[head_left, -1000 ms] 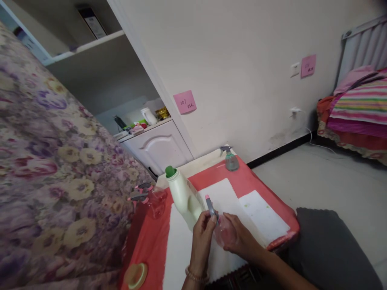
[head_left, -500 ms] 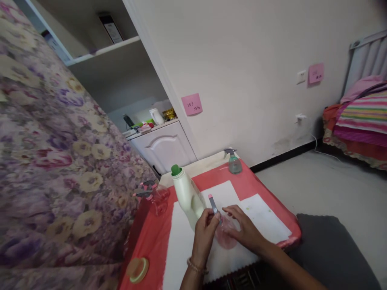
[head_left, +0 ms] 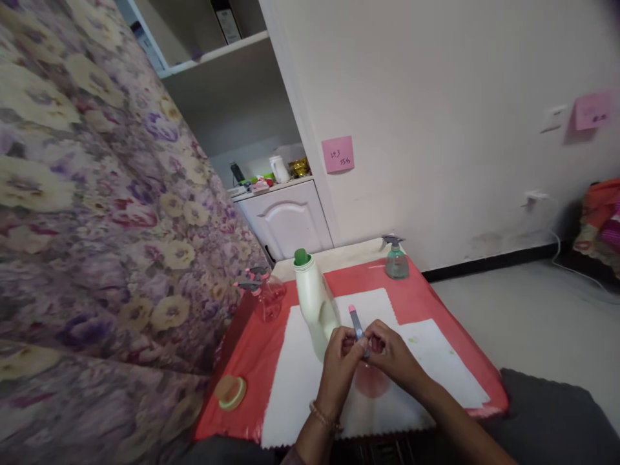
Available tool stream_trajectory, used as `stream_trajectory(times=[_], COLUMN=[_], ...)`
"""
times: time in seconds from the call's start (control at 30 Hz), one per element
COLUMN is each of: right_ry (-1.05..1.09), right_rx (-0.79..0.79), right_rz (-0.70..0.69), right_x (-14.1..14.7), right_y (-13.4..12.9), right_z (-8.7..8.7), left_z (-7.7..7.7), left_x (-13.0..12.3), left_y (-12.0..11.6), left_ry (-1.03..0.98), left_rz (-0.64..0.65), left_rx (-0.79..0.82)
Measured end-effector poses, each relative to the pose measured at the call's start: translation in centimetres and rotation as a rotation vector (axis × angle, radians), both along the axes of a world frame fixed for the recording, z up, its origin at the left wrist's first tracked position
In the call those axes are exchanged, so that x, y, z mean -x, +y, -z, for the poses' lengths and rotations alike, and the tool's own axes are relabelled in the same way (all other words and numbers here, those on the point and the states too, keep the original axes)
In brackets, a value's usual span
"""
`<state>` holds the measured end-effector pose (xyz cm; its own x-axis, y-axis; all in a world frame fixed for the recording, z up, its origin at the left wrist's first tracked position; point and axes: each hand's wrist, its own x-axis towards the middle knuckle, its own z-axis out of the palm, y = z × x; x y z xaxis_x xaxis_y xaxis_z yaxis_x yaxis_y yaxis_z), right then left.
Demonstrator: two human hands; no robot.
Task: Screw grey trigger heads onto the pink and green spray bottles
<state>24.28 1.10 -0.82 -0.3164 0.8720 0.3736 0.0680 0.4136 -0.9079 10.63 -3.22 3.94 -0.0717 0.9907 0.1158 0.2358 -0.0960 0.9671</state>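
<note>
Bottle (head_left: 372, 382) near the middle of the worktop's (head_left: 339, 257) near side, being pinched at its grey spray head (head_left: 356, 320) by both hands.
Grasping around the spray head's lower part with the left hand (head_left: 338, 363) and right hand (head_left: 396, 356), just right of the pale jug (head_left: 312, 290). Probably handling as light, smooth, slightly flexible plastic, possibly slipping if wet; best steadying low around the round pink body and holding the head at its collar. Hiding neck and collar behind fingers; blurring through the clear wall, leaving fill level and contact with the white cloth (head_left: 290, 387) impossible to tell.
</note>
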Motion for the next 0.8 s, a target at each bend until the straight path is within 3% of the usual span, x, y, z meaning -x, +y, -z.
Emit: stream_trajectory(times=[0.2,0.37,0.43,0.67,0.8], right_ry=[-0.038,0.013,0.044,0.029,0.021], right_rx=[0.033,0.041,0.022,0.029,-0.021], right_rz=[0.215,0.007,-0.014,0.264,0.076], right_x=[1.2,0.2,0.2,1.5,0.7], right_y=[-1.1,-1.0,-1.0,-1.2,-1.0], right_z=[0.8,0.0,0.0,1.2,0.6], left_z=[0.5,0.3,0.3,0.1,0.0], left_x=[-0.1,-0.2,-0.2,-0.5,-0.4], left_y=[-0.2,-0.4,-0.5,-0.7,-0.6], left_ry=[-0.054,-0.101,-0.104,-0.098,-0.096], left_rz=[-0.013,0.005,0.009,-0.037,-0.013], left_rx=[0.015,0.013,0.005,0.004,0.006])
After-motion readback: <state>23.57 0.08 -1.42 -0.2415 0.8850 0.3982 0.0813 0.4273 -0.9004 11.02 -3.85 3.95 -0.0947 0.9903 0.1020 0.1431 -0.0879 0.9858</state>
